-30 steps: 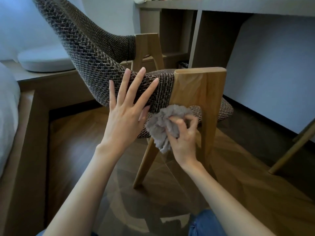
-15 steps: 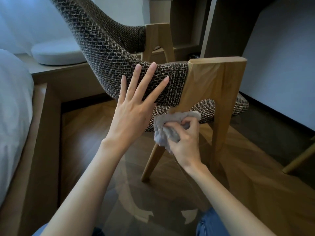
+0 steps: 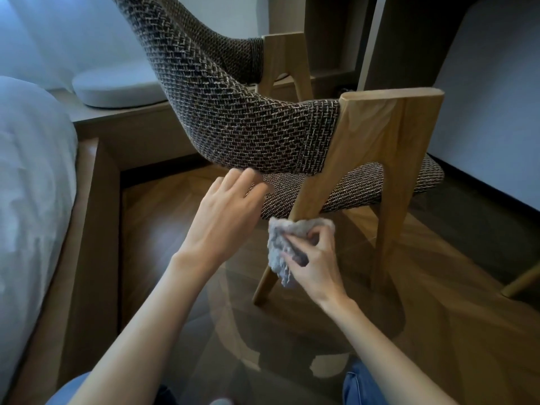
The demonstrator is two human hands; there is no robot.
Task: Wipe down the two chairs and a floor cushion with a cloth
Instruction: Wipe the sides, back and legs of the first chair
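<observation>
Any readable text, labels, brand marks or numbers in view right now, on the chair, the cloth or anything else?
None: no words, labels, numbers or signs show on the chair, the cloth, the floor cushion or the bedding.

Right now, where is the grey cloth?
Head view, just right of centre: the cloth, gripped by the right hand, presses against the chair's wooden leg just below the woven seat.
</observation>
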